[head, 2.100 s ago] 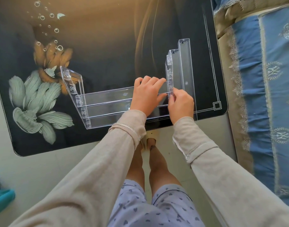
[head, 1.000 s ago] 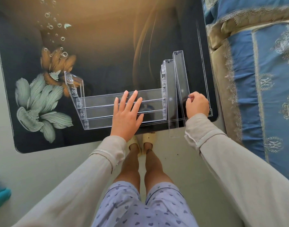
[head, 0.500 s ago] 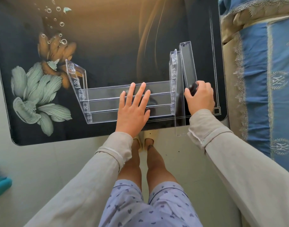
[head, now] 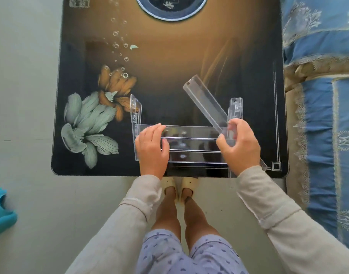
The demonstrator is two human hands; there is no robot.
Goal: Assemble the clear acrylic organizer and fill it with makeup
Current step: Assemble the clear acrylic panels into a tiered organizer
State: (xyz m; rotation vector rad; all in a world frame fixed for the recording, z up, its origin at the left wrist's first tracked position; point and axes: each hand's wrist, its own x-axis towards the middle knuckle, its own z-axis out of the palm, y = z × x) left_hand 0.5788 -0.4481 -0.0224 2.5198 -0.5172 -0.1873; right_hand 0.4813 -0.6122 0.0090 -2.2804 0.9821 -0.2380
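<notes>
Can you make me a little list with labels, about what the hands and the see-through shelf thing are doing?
left hand: grips the organizer near its left end
right hand: pinches the near end of a loose strip
loose strip: slanted, not yet fitted
organizer: three clear tiers between two side panels
table: dark, with a flower print
makeup: none in view

"NY" monogram, on blue bedspread
</notes>
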